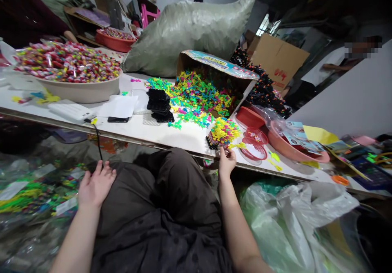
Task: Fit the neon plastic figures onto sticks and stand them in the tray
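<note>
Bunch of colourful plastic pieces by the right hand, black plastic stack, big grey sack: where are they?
Bunch of colourful plastic pieces [226,130]: head view, its middle.
Black plastic stack [158,101]: head view, its front.
Big grey sack [190,32]: head view, its bulging side.

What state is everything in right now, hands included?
Left hand: open, palm up
Right hand: fingers bent, close to the plastic figure bunch; grip unclear
Plastic figure bunch: packed tightly together
Printed cardboard box: open, on its side, loose plastic figures spilling out
Black plastic pieces: stacked
Beige basin: heaped full
Gray sack: bulging
</note>
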Demonstrator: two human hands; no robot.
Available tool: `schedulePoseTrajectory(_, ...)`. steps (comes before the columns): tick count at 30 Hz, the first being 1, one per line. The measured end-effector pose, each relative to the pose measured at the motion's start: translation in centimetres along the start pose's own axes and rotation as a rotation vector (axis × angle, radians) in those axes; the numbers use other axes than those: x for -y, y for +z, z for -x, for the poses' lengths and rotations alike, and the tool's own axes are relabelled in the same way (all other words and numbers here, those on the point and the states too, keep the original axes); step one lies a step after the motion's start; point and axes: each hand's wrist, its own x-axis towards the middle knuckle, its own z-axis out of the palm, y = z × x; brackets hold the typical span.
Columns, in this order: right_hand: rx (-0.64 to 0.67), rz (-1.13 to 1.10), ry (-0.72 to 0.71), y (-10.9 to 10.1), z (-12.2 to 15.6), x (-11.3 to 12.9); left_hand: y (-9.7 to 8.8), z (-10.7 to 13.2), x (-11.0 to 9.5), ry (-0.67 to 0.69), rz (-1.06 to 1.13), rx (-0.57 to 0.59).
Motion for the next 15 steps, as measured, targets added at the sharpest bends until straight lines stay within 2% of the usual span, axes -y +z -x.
schedulePoseTrajectory(6,-0.022,0.245,-0.095,0.5,0.4,-0.1,0.1,0.2,0.0,0.009,0.013,0.043)
schedulePoseTrajectory(15,0.006,0.344,-0.041,1.2,0.9,-0.2,0.1,0.3,0.1,0.025,0.033,0.091)
